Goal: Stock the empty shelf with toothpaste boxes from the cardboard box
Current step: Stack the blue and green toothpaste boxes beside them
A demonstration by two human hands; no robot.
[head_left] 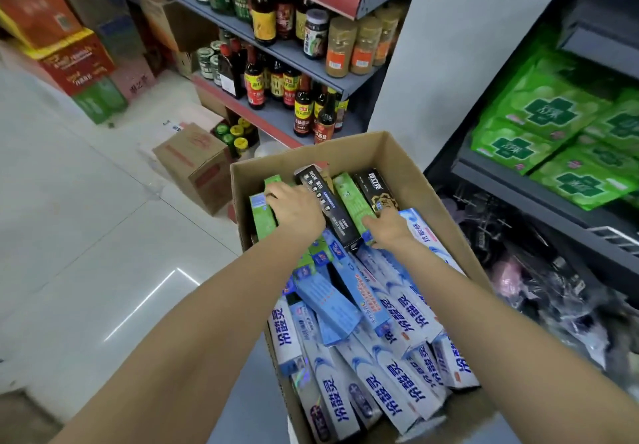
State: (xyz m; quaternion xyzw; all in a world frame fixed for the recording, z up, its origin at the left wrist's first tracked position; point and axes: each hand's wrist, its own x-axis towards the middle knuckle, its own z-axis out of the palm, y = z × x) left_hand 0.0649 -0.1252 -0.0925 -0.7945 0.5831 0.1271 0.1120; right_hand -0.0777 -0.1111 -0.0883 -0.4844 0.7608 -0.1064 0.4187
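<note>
The cardboard box (387, 156) is seen packed with toothpaste boxes: blue-and-white ones (397, 374) stacked at the near end, green ones (352, 198) and black ones (325, 201) at the far end. So many are left inside that the stocking is judged to be at an early stage, with nearly all of it still to be done. No empty shelf can be clearly made out; green packs (553, 139) are laid on the shelves at the right, and bottles (262, 80) are lined up on the shelves beyond the carton. Both arms are stretched forward and down into the far end of the carton. The left hand (294, 207) is laid palm-down over a green box (262, 215) near the left wall, its fingers curled over the box's far edge, so a grasp on it is taken to be in place. The right hand (387, 227) is pressed among the green and black boxes, its fingers hidden between them; whether anything is grasped cannot be told.
</note>
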